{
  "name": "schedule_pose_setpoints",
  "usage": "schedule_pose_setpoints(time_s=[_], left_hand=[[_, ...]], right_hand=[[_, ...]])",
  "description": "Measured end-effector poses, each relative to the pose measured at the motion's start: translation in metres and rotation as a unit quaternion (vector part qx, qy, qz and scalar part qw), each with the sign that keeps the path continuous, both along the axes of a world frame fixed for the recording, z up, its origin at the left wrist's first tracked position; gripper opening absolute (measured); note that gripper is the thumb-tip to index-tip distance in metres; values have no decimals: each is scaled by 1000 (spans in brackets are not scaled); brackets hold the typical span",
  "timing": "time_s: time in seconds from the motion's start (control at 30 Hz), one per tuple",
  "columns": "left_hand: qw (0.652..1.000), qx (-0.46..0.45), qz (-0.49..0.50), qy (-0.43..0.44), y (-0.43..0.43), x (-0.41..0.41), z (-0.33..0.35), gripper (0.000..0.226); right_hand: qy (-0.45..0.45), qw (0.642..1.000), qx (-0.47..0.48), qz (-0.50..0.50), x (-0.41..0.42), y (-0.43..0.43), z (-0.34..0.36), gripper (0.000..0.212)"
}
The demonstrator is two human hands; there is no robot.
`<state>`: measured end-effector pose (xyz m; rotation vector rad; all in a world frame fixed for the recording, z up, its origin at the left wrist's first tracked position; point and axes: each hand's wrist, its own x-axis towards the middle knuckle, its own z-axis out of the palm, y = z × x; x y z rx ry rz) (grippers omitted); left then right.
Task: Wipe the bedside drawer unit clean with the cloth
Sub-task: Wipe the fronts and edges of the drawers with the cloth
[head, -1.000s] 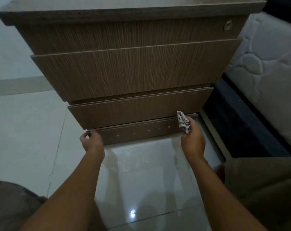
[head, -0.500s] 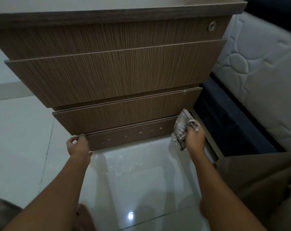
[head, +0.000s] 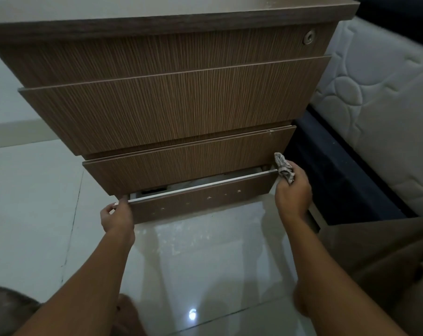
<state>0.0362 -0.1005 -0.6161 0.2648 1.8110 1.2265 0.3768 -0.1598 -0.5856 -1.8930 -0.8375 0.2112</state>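
Brown wood-grain laminate covers the bedside drawer unit (head: pixel 176 110), which stands on the glossy pale floor tiles (head: pixel 31 214) directly in front of me and fills the upper view. Its upper drawer fronts sit closed. The lowest drawer panel (head: pixel 205 197), darker brown with a white top edge and a row of small pale fixing marks, stands slightly out from the carcass, leaving a narrow gap above it through which a dim interior shows; I cannot make out the contents.

My left hand (head: pixel 117 218) is clamped on the left end of that panel's top edge. My right hand (head: pixel 294 192) is at the right end, well apart from the left, fingers closed around the crumpled grey-and-white checked cloth (head: pixel 283 167), which bunches up just beside the panel's corner and the drawer front above.

Step in hand, by my judgement: opening the bottom drawer to reach its edge and inside. The fronts above may be done or not; nothing here shows it.

Next move calls for an even pull at both ends, then freeing the right hand to run the cloth along the white edge.

To the right, the white quilted mattress (head: pixel 380 112) on its dark bed base (head: pixel 346 175) stands close beside the unit, limiting access to that side. My knees flank the floor space. The round metal lock (head: pixel 309 37) on the top drawer is clear of the work.
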Motion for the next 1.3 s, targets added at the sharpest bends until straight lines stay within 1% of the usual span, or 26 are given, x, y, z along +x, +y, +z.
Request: schedule_pose_setpoints(time_s=[0.07,0.17,0.2,0.3,0.37,0.53,0.63,0.73,0.9,1.07,1.3], left_hand=[[1000,-2,0,-1,-1,-1,0,40],[1000,-4,-1,4,-3,-1,-2,31],[1000,-4,-2,7,-3,-2,-2,30],[1000,-14,-11,16,-2,-5,-3,37],[1000,-21,-14,15,-2,-7,-2,38],[999,-17,-26,31,-5,-13,-6,35],[999,-11,-33,41,-9,-16,-8,38],[999,-7,-41,32,-12,-19,-6,35],[998,0,-57,-32,-17,-25,-2,20],[993,12,-84,-84,-26,-35,4,30],[985,10,-136,-107,-31,-48,9,47]], right_hand=[[-63,997,-36,29,2,5,-5,43],[-133,984,-90,78,2,12,-13,46],[-158,976,-113,97,2,14,-16,48],[-210,948,-185,155,3,18,-26,54],[-233,938,-185,179,4,19,-31,54],[-288,921,-131,227,4,21,-33,49],[-289,916,-121,252,0,25,-36,48],[-283,915,-97,270,-10,27,-40,47],[-303,905,-65,291,-38,25,-47,47],[-298,896,-70,323,-79,27,-55,50],[-294,882,-69,362,-151,30,-61,56]])
